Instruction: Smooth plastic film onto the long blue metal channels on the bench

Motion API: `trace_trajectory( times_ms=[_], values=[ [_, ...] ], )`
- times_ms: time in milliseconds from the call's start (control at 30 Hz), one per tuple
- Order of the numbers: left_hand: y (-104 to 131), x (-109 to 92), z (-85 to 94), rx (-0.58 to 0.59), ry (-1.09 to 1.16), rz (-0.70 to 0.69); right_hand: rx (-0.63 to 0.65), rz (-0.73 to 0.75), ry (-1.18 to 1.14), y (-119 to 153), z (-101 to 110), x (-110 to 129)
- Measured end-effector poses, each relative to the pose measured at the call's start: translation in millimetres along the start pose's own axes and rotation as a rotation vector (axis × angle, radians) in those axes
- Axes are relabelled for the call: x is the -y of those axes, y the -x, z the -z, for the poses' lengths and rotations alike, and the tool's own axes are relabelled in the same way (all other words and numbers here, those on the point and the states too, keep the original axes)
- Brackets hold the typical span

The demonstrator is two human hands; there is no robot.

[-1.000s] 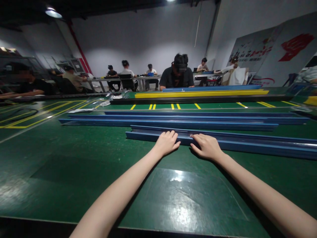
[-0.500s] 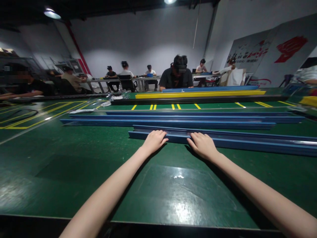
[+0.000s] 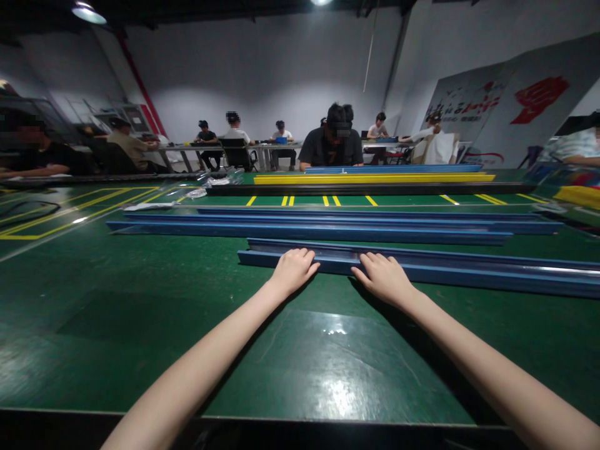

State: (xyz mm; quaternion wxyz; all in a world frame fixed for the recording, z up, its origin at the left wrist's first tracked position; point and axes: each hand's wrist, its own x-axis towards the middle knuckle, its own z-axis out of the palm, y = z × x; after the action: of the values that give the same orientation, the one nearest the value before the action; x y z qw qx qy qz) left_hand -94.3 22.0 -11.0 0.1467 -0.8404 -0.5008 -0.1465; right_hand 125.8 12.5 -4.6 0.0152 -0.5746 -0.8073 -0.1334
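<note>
A long blue channel (image 3: 473, 275) with raised side walls lies across the green table (image 3: 140, 350), running out of the picture on the right. My left hand (image 3: 294, 270) grips its near wall not far from the left end, fingers hooked over the top and thumb on the near side. A short way to the right, my right hand (image 3: 382, 277) holds the same wall in a like manner. The fingertips of both hands are partly hidden inside the channel. Just behind it, more blue channels (image 3: 304, 232) lie side by side.
Farther back lie a black strip (image 3: 375, 189), a yellow channel (image 3: 375, 179) and another blue channel (image 3: 394, 169). A person (image 3: 332, 144) sits across the table. Crumpled clear plastic (image 3: 225, 178) rests at the back left. Yellow tape lines (image 3: 94, 206) mark the tabletop.
The view has shifted slightly, so the background sits a little farther left. Both hands keep their hold on the blue channel, which has hardly moved.
</note>
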Motion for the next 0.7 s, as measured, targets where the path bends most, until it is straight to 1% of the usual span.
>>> trace_trajectory(
  times_ms=[133, 267, 400, 500, 600, 700],
  values=[
    [7, 0, -1.0, -0.042, 0.015, -0.012, 0.071, -0.001, -0.009, 1, 13, 11],
    [12, 2, -1.2, -0.063, 0.055, -0.034, 0.106, 0.049, -0.031, -4, 24, 26],
    [15, 4, 2.5, -0.066, 0.091, -0.066, 0.088, 0.153, -0.075, -11, 31, 44],
    [20, 8, 6.5, -0.066, 0.113, -0.119, 0.077, 0.209, -0.105, -15, 33, 57],
    [24, 18, 10.8, -0.033, 0.129, -0.145, 0.082, 0.23, -0.117, -19, 32, 63],
    [27, 32, 15.6, 0.038, 0.104, -0.114, 0.082, 0.243, -0.127, -24, 30, 63]
  ],
)
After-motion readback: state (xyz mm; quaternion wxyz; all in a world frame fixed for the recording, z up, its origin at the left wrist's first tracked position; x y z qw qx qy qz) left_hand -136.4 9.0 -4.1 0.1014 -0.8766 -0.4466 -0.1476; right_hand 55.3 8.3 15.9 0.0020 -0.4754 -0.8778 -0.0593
